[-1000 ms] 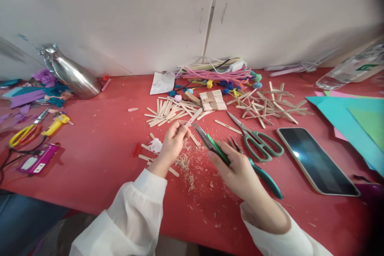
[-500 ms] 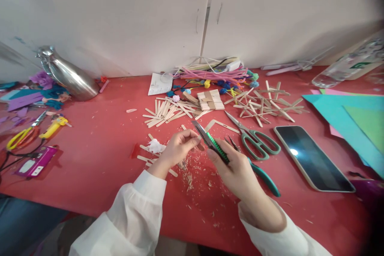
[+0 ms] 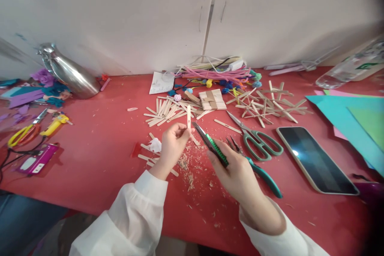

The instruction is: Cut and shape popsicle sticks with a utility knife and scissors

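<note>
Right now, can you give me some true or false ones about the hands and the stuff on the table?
1. The right hand holds a green cutter. True.
2. The left hand holds a pencil. False: it holds a wooden stick.
3. The phone lies left of the green-handled scissors. False: it lies right of them.
4. Wood shavings lie on the table. True.
5. The table is blue. False: it's red.

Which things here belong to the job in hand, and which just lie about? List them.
Likely the job's:
- wooden stick, in the left hand
- utility knife, in the right hand
- loose sticks

Apparently lying about:
- phone
- steel jug
- coloured paper
</note>
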The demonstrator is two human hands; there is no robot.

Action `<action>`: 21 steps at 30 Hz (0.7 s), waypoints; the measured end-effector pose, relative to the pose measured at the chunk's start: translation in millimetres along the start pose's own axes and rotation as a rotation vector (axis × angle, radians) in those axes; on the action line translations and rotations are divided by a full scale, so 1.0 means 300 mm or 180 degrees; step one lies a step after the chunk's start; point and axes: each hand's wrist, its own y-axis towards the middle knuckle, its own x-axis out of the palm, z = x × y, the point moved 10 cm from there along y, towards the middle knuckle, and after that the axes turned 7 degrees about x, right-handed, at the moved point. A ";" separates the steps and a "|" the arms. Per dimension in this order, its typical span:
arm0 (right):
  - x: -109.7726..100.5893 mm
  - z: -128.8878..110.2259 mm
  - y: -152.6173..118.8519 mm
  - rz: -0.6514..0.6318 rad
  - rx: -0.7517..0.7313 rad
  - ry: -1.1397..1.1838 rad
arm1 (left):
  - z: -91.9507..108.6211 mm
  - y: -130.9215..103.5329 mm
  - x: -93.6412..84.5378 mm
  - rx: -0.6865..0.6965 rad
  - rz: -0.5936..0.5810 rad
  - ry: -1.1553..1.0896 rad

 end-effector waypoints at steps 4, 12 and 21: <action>0.008 -0.008 -0.003 -0.0009 -0.0039 -0.0077 | 0.002 -0.004 -0.010 -0.0017 0.0114 0.0137; 0.013 -0.006 -0.003 -0.0004 -0.0035 -0.0047 | 0.022 -0.004 -0.003 0.0077 0.0085 0.0135; 0.029 0.010 -0.002 -0.0199 0.0088 0.0172 | 0.015 -0.004 -0.004 0.0311 -0.0013 0.0713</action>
